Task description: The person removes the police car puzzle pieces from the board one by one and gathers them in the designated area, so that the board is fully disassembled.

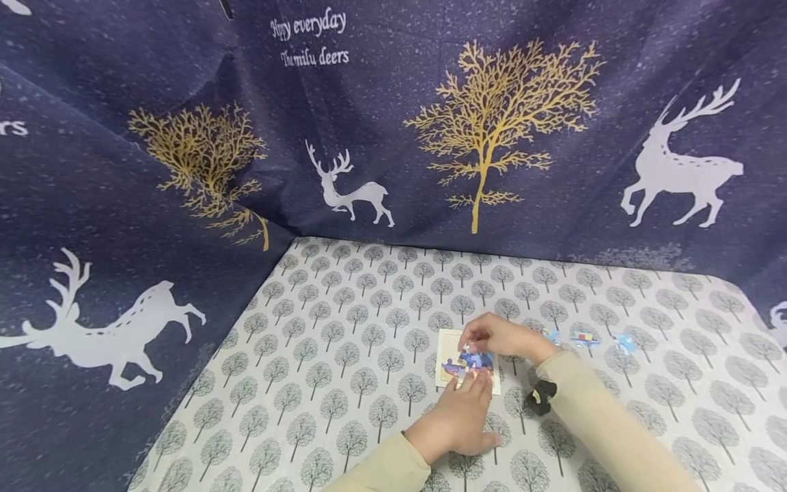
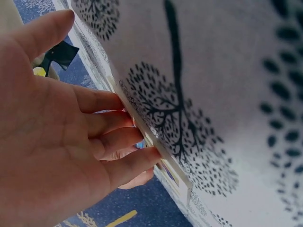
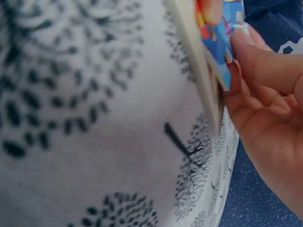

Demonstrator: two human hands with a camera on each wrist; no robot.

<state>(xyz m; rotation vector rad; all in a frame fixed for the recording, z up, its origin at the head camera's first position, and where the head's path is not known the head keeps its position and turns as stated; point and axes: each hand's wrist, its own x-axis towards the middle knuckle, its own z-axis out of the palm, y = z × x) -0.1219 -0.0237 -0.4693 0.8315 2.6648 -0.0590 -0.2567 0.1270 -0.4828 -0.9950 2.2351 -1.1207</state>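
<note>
A small jigsaw puzzle board (image 1: 440, 369) with a cream frame lies on the tree-print cloth, partly filled with blue and purple picture pieces. My left hand (image 1: 461, 417) rests its extended fingertips on the board's near part; in the left wrist view the left hand (image 2: 61, 137) has its fingers nearly straight against the board (image 2: 184, 189). My right hand (image 1: 501, 336) is over the far right part of the board. Up close in the right wrist view, the right hand (image 3: 270, 90) pinches a blue puzzle piece (image 3: 221, 66), tilted at the board's edge. Fingers hide part of the picture.
Several loose puzzle pieces (image 1: 584, 338) lie on the cloth to the right of the board, beyond my right forearm. A black object (image 1: 541, 398) is by the right wrist. A dark blue deer-print curtain (image 1: 381, 123) stands behind the table and along its left.
</note>
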